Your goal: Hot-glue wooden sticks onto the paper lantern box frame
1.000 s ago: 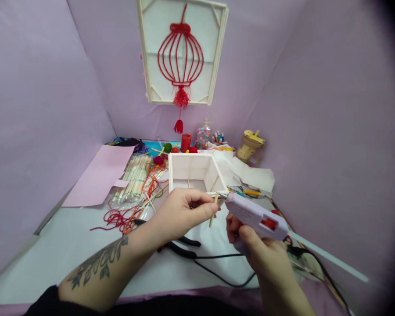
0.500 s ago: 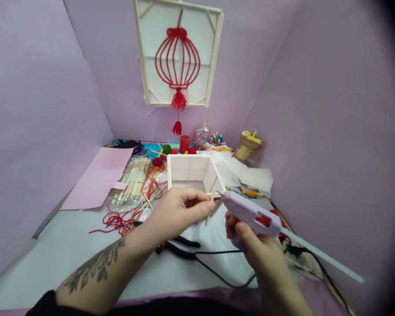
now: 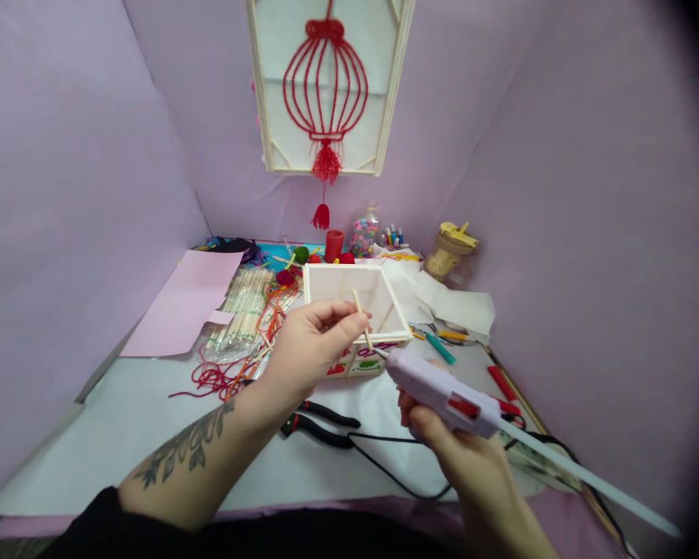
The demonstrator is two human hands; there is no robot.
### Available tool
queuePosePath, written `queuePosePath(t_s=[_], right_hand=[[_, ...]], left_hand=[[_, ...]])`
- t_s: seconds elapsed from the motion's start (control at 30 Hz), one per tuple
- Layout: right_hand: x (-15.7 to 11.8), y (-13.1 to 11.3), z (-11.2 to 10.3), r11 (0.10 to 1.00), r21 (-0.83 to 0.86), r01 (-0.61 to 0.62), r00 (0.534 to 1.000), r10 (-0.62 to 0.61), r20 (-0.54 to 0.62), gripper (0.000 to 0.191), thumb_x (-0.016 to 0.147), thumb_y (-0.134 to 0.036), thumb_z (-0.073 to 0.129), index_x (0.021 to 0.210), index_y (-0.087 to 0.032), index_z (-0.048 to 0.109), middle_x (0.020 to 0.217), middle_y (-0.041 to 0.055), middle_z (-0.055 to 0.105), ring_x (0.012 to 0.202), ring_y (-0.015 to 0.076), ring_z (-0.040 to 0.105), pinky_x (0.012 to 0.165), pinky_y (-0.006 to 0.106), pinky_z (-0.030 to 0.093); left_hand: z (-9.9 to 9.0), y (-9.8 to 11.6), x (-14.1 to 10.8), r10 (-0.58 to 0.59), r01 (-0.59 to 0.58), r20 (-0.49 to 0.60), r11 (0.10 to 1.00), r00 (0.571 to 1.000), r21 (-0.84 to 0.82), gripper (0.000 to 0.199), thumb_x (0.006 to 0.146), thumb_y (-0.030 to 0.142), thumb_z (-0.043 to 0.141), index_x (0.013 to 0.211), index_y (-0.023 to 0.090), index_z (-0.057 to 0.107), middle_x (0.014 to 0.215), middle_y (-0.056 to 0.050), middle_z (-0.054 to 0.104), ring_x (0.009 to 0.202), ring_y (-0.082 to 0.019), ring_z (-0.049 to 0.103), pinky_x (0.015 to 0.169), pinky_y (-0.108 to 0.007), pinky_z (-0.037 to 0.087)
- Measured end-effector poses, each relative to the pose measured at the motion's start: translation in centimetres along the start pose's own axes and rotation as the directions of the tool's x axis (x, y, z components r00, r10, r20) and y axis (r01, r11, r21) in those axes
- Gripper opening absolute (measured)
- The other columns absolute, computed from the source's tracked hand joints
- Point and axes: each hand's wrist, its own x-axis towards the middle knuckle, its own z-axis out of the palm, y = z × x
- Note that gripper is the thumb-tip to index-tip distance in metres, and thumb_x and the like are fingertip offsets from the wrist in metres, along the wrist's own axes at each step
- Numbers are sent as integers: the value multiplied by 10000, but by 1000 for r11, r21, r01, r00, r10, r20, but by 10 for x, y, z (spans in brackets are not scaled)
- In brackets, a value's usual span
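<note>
"Head view: which way is the stick (image 3: 358,303) lying from the left hand (image 3: 318,339)?"

"It's sitting at that hand's right edge. Thumb and fingertips are closing in a pinch around it, leaving both ends showing: one is pointing far and slightly left, the other is slanting near and right."

"What's the right hand (image 3: 460,450) doing?"

"It's wrapping its fingers round the glue gun (image 3: 436,388), on the near right of the stick. The nozzle (image 3: 382,353) is aiming left and slightly far, toward the stick's near end. Whether they're touching, I'm not able to tell."

"Which hand is nearer?"

"Left, since it's holding the stick. The white-framed box (image 3: 332,281) is standing just beyond, and the pliers (image 3: 320,432) are lying on the near side."
</note>
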Motion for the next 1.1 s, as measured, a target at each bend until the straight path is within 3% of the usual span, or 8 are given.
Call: queuePosePath(t_s=[0.3, 0.57, 0.77, 1.1], right_hand=[[-2, -4, 8, 994, 16, -107, 991, 108, -81, 332, 864, -543, 615, 799, -218, 586, 715, 14, 566, 606, 149, 519, 530, 271, 428], [-1, 4, 3, 999, -21, -50, 999, 49, -19, 290, 900, -491, 587, 818, -214, 569, 704, 7, 560, 601, 141, 508, 527, 261, 413], [-1, 3, 2, 998, -31, -48, 998, 48, -28, 276, 904, -482, 587, 819, -220, 573, 714, 2, 560, 621, 142, 517, 556, 266, 420], [-3, -8, 10, 984, -7, -180, 977, 178, -117, 398, 855, -605, 597, 758, -220, 562, 690, -4, 546, 620, 140, 488, 587, 281, 405]], left_hand=[[-1, 0, -2, -15, 15, 18, 1000, 1000, -27, 161, 754, 308, 753, 742, 150, 726, 516, 67, 541, 417, -24, 357, 444, -165, 353], [-1, -1, 0, -22, 23, 11, 998, 1000, -53, 199, 734, 335, 769, 729, 144, 714, 556, 43, 572, 451, -40, 416, 463, -176, 374], [-2, -1, 0, -32, 33, 23, 998, 999, -51, 189, 752, 332, 760, 739, 146, 727, 499, 72, 495, 419, -24, 342, 446, -165, 343], [-3, 2, -1, -22, 25, 62, 999, 998, -38, 185, 778, 334, 736, 767, 150, 740, 502, 69, 501, 414, -21, 337, 412, -161, 281]])
